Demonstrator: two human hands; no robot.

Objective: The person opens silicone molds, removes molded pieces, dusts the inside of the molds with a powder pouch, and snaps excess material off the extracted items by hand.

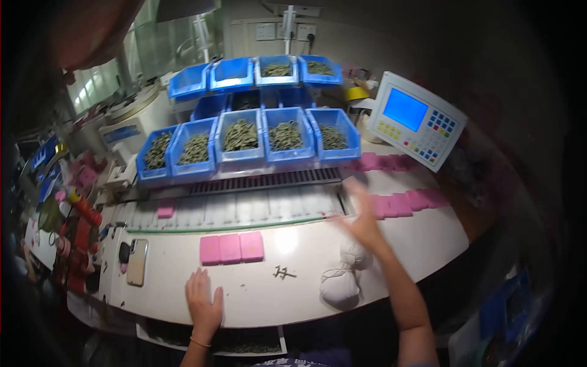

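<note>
My left hand (203, 301) rests palm down on the white tabletop, fingers stretched out, just below a row of three pink square packets (231, 248). My right hand (363, 221) is raised over the right part of the table, blurred, with thumb and fingers apart and nothing visible between them. It is near the end of the lined white strip (244, 208) and another row of pink packets (400, 204). Below my right forearm lie a white cloth bundle (340, 285) and a partly hidden second one (353, 254). Small dark dried pieces (284, 273) lie mid-table.
Blue bins (240, 136) stand in tiers at the back, several holding dried green leaves. A control panel (417, 119) with a lit screen stands right. A phone (137, 262) lies left, beyond it a red tube (85, 208). One pink packet (166, 211) sits on the strip.
</note>
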